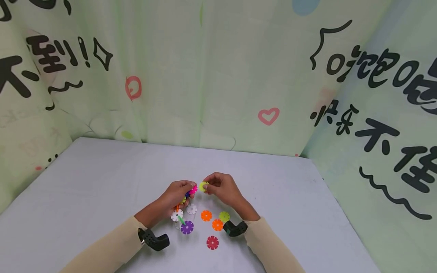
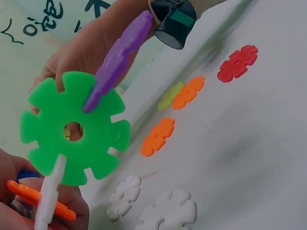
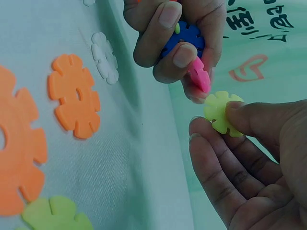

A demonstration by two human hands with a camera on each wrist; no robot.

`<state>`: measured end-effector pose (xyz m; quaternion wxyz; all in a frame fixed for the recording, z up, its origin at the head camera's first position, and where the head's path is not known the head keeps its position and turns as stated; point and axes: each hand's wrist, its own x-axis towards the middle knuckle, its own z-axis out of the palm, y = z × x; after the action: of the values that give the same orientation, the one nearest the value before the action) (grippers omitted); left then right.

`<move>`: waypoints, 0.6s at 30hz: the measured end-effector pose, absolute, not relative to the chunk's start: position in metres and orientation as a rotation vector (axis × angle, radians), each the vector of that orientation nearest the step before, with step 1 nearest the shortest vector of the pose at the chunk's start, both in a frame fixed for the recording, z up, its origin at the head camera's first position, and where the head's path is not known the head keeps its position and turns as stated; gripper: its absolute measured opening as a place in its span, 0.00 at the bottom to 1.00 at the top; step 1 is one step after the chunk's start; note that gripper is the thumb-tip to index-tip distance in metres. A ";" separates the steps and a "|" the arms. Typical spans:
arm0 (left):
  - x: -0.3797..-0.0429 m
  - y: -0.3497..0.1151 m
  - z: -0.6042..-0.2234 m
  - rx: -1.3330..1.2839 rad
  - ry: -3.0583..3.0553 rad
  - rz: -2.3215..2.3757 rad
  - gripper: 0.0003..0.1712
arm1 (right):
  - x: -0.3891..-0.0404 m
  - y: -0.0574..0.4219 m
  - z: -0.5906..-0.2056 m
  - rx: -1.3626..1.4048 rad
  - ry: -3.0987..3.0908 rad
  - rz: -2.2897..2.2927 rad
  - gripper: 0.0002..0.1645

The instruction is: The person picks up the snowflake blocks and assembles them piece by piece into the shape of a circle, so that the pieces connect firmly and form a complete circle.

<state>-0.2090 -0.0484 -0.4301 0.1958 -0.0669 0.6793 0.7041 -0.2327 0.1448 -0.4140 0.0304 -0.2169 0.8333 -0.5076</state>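
My left hand (image 1: 175,194) grips a chain of slotted plastic discs joined edge to edge. A pink disc (image 3: 200,75) sticks out at its fingertips, beside a blue disc (image 3: 187,36) partly covered by the fingers. From the lower side of that hand hang an orange disc (image 2: 33,195), a white disc (image 2: 47,206), a green disc (image 2: 96,136) and a purple disc (image 2: 117,60). Between thumb and fingers, my right hand (image 1: 222,186) pinches a yellow disc (image 3: 217,111), its edge close to the pink one.
Loose discs lie on the white-covered table (image 1: 112,170) below the hands: orange discs (image 1: 206,215), a yellow-green disc (image 1: 224,216), a red disc (image 1: 212,242) and white discs (image 2: 123,197). A printed curtain (image 1: 218,76) hangs behind the table's far edge.
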 end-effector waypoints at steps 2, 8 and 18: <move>-0.209 -0.048 -0.430 -0.193 1.896 1.969 0.19 | -0.232 0.145 -0.414 -0.644 2.559 -1.591 0.06; -0.208 -0.046 -0.429 -0.173 1.883 1.969 0.20 | -0.233 0.145 -0.415 -0.600 2.482 -1.677 0.07; -0.205 -0.046 -0.426 -0.137 1.835 1.978 0.21 | -0.218 0.140 -0.399 -0.588 2.444 -1.729 0.07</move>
<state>-0.2049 -0.0465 -0.4255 0.2183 -0.0495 0.6627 0.7146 -0.2180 0.1403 -0.3988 0.0455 -0.1925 0.8003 -0.5661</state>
